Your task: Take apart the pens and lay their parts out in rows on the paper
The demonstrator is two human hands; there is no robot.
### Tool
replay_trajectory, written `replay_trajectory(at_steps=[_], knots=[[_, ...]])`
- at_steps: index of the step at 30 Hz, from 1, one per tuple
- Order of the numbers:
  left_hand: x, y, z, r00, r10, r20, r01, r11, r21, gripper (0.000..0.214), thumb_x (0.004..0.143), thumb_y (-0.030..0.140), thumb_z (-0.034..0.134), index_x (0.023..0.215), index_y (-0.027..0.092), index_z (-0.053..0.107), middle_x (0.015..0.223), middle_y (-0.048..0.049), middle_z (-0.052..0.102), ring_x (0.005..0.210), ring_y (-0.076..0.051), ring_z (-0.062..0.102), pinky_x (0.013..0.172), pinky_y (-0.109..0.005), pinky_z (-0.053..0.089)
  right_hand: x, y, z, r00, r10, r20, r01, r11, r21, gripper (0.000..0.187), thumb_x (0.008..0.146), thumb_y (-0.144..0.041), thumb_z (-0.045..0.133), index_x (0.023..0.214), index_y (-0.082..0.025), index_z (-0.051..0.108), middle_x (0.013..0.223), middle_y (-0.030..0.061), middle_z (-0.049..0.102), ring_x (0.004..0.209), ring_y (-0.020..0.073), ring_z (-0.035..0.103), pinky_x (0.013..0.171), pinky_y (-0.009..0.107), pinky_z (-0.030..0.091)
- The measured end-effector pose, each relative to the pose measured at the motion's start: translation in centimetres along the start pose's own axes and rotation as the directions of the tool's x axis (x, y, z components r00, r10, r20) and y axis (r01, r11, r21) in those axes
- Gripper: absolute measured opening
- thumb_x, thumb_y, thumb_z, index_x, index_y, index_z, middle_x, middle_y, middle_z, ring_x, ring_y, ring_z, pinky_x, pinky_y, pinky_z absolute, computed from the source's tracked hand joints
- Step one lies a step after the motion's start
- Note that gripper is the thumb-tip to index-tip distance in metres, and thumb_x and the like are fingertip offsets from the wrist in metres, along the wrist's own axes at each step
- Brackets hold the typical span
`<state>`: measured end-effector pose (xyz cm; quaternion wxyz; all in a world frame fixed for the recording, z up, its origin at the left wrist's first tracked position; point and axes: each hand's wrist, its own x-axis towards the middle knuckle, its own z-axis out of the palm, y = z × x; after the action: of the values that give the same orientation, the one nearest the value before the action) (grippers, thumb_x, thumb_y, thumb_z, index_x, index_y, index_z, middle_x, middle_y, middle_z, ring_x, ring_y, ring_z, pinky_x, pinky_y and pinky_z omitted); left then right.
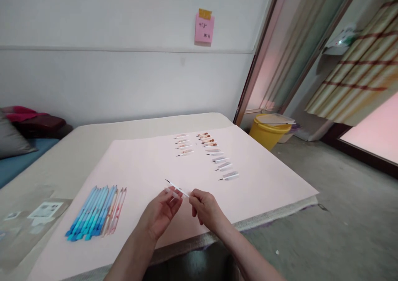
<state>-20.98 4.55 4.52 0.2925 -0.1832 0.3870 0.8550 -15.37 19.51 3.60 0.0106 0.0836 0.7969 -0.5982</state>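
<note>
My right hand (204, 208) pinches a thin white pen refill (177, 187) whose dark tip points up and to the left. My left hand (162, 214) is closed around a small whitish pen part (172, 192) just beneath the refill. Both hands hover over the near edge of a pale pink paper sheet (149, 169). To the left on the sheet lies a row of blue and pink pen barrels (96, 210). Farther back lie two columns of short pen parts, the left column (184, 145) and the longer right column (216, 154).
The sheet covers a beige table (93, 136) against a white wall with a pink note (204, 28). Clear plastic wrapping with labels (34, 216) lies at the left. A yellow bucket (267, 132) stands on the floor at the right. Cushions (27, 127) sit far left.
</note>
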Motion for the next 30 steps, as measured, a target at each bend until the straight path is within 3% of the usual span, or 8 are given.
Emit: replay_trajectory(at_steps=[2, 6, 13, 22, 26, 30], knots=[[0.0, -0.5, 0.0, 0.999, -0.032, 0.020, 0.032, 0.999, 0.012, 0.012, 0.074, 0.005, 0.059, 0.083, 0.013, 0.057, 0.086, -0.0087, 0.064, 0.082, -0.017, 0.064, 0.078, -0.033, 0.052, 0.0, 0.1, 0.0, 1.000, 0.000, 0.001, 0.000, 1.000, -0.009, 0.021, 0.078, -0.021, 0.038, 0.059, -0.018, 0.046, 0.047, -0.0048, 0.051, 0.030, 0.0056, 0.039, 0.031, 0.016, 0.028], [-0.1, -1.0, 0.1, 0.997, 0.015, 0.076, -0.021, 0.997, 0.078, 0.013, 0.073, 0.010, 0.062, 0.084, 0.014, 0.058, 0.090, -0.0100, 0.065, 0.084, -0.018, 0.063, 0.081, -0.034, 0.051, -0.1, 0.1, 0.1, 1.000, 0.019, 0.014, -0.018, 0.999, -0.038, 0.021, 0.079, -0.021, 0.037, 0.060, -0.018, 0.046, 0.046, -0.0047, 0.051, 0.030, 0.0052, 0.038, 0.032, 0.016, 0.027], [-0.1, -0.9, 0.1, 0.999, 0.021, 0.036, -0.026, 0.989, 0.148, 0.017, 0.072, 0.013, 0.063, 0.088, 0.014, 0.058, 0.098, -0.0126, 0.065, 0.083, -0.019, 0.063, 0.077, -0.033, 0.051, -0.2, -0.1, 0.6, 0.999, -0.020, 0.036, 0.025, 0.991, -0.132, 0.023, 0.079, -0.020, 0.038, 0.056, -0.017, 0.043, 0.045, -0.0042, 0.051, 0.036, 0.0045, 0.040, 0.040, 0.015, 0.028], [-0.8, -0.8, 0.9, 0.994, 0.108, 0.028, -0.112, 0.972, 0.206, 0.008, 0.071, 0.015, 0.065, 0.076, 0.012, 0.059, 0.079, -0.0105, 0.065, 0.070, -0.015, 0.062, 0.068, -0.027, 0.052, -0.5, 0.0, 0.7, 0.997, -0.078, 0.028, 0.080, 0.990, -0.120, 0.023, 0.076, -0.020, 0.043, 0.053, -0.017, 0.046, 0.045, -0.0038, 0.049, 0.043, 0.0063, 0.045, 0.043, 0.017, 0.031], [-0.6, -0.4, 0.7, 0.988, 0.147, -0.049, -0.135, 0.973, 0.188, 0.007, 0.070, 0.012, 0.065, 0.073, 0.012, 0.058, 0.074, -0.0087, 0.064, 0.066, -0.014, 0.061, 0.063, -0.025, 0.052, 0.0, 0.3, 0.0, 0.994, 0.069, 0.080, -0.071, 0.997, 0.019, 0.020, 0.074, -0.027, 0.048, 0.062, -0.016, 0.058, 0.053, -0.0027, 0.053, 0.035, 0.0054, 0.040, 0.035, 0.018, 0.026], [-0.2, -0.3, 0.3, 0.991, 0.106, -0.077, -0.086, 0.970, 0.229, 0.009, 0.070, 0.014, 0.065, 0.076, 0.013, 0.058, 0.076, -0.0094, 0.065, 0.066, -0.014, 0.061, 0.060, -0.025, 0.052, 0.9, 0.1, -1.4, 0.975, 0.220, -0.025, -0.205, 0.940, 0.273, 0.022, 0.067, -0.026, 0.051, 0.075, -0.013, 0.067, 0.048, -0.0037, 0.047, 0.035, 0.0062, 0.038, 0.033, 0.019, 0.022]])
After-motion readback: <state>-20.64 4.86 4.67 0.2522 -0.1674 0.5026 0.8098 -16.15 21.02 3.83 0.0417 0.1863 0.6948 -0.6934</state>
